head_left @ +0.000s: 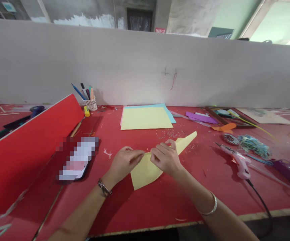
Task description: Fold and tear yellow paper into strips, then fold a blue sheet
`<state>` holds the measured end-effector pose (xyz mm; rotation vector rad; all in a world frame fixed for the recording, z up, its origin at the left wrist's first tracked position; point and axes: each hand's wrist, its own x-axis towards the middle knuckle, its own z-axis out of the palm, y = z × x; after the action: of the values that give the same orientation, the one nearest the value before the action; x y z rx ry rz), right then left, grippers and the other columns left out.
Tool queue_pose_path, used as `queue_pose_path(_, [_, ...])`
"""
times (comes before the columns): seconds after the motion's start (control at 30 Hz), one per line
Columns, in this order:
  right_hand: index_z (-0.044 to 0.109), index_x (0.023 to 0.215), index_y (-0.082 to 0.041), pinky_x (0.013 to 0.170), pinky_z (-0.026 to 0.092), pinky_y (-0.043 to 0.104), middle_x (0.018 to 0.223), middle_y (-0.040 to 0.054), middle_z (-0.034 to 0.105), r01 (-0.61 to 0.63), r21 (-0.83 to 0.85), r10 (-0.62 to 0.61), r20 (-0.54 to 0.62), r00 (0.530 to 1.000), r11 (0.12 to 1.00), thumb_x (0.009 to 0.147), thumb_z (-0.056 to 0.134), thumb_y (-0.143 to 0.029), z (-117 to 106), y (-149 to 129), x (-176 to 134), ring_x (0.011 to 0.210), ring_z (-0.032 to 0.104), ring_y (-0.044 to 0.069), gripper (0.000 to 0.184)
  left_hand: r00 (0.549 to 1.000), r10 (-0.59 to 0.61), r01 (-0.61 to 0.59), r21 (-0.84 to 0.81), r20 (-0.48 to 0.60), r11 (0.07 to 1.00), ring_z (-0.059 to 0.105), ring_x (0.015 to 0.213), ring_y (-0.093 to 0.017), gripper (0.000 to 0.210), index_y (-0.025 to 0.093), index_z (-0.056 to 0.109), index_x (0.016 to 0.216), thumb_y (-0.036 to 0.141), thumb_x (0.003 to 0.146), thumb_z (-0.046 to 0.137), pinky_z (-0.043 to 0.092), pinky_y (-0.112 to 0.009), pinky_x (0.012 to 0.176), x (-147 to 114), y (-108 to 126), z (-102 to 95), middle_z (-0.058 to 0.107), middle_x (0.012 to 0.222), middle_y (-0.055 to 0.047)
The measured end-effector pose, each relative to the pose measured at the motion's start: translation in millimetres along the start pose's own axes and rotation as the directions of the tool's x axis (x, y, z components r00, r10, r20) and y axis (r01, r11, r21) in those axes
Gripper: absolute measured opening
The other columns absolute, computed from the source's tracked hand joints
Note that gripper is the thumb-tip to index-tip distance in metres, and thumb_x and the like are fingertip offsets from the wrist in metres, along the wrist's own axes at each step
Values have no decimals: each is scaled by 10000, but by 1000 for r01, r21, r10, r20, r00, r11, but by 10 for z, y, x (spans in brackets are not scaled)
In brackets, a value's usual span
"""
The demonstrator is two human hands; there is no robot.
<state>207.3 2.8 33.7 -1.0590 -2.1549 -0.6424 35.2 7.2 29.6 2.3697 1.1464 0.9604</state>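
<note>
A pale yellow sheet of paper point(146, 172) is between my hands, bent over along its upper edge, with a narrow end sticking out to the upper right. My left hand point(125, 164) pinches the sheet's upper left edge between thumb and fingers. Curled over the middle of the same edge, my right hand point(166, 157) grips the paper and hides part of the fold. Behind them a stack of coloured paper point(146, 117) lies flat, yellow on top with blue and pink edges showing beneath.
A phone point(81, 159) and a red board point(31, 150) are on the left, near a pen cup point(91, 103). To the right lie a pink glue gun point(237, 160) with its cord, tangled blue-green yarn point(254, 145) and a brown tray point(247, 125). A white partition point(135, 67) stands behind.
</note>
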Motion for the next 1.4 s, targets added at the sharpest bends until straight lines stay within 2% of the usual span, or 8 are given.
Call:
queue_pose_path(0.17, [473, 530, -212, 811, 284, 300, 468, -51, 462, -29, 36, 29, 7, 1000, 999, 681, 385, -75, -41, 78, 30, 460, 365, 86, 222, 999, 11, -8, 78, -35, 997, 481, 523, -132, 296, 222, 611, 762, 350, 822, 351, 359, -284, 624, 8, -48, -20, 670, 674, -9])
queue_pose_path(0.47, [446, 521, -228, 862, 263, 379, 478, -52, 453, -185, 153, 171, 102, 980, 971, 659, 405, -119, -89, 326, 17, 463, 381, 98, 180, 994, -106, 109, 66, -38, 992, 500, 554, -142, 309, 226, 609, 712, 384, 804, 360, 350, -263, 599, 39, -121, -163, 662, 675, -4])
queue_pose_path(0.63, [434, 519, -217, 895, 254, 381, 468, -62, 452, -202, 100, 199, 31, 979, 974, 653, 413, -118, -114, 448, -15, 441, 384, 85, 168, 981, -191, 193, 64, -48, 979, 538, 621, -152, 328, 220, 609, 721, 409, 797, 354, 359, -255, 608, 53, -291, -251, 669, 722, -4])
queue_pose_path(0.9, [414, 511, -196, 872, 281, 339, 464, -57, 477, -189, -23, 188, -46, 981, 982, 669, 383, -127, -163, 697, -52, 446, 426, 82, 176, 986, -152, 163, 215, -68, 963, 565, 623, -151, 403, 198, 603, 734, 438, 816, 290, 364, -259, 618, 48, -440, -396, 671, 727, -15])
queue_pose_path(1.03, [394, 506, -195, 833, 298, 317, 462, -54, 475, -221, -73, 221, -10, 975, 972, 670, 367, -126, -193, 768, -70, 447, 419, 84, 180, 981, -161, 188, 335, -108, 923, 579, 674, -170, 382, 210, 612, 748, 417, 815, 298, 370, -282, 655, 39, -444, -445, 673, 743, -24])
queue_pose_path(1.2, [368, 501, -193, 784, 318, 301, 444, -54, 431, -257, -88, 261, 28, 965, 962, 653, 367, -114, -175, 808, -93, 428, 372, 84, 172, 981, -179, 196, 416, -82, 888, 568, 672, -164, 309, 215, 608, 756, 333, 820, 329, 376, -294, 669, 41, -421, -445, 668, 728, -16])
queue_pose_path(1.3, [371, 502, -195, 655, 350, 255, 443, -36, 425, -242, -17, 242, 5, 970, 970, 653, 368, -112, -135, 796, -96, 435, 368, 95, 172, 982, -154, 186, 482, -105, 856, 570, 771, -170, 269, 227, 606, 774, 288, 823, 348, 338, -350, 802, 43, -397, -367, 670, 786, -7])
queue_pose_path(1.4, [382, 511, -192, 551, 331, 226, 465, -12, 453, -193, 94, 189, 48, 981, 977, 663, 363, -105, -85, 733, -84, 461, 394, 107, 176, 991, -101, 133, 557, -88, 820, 567, 840, -179, 248, 226, 571, 960, 273, 820, 371, 236, -413, 918, 43, -339, -216, 668, 859, -24])
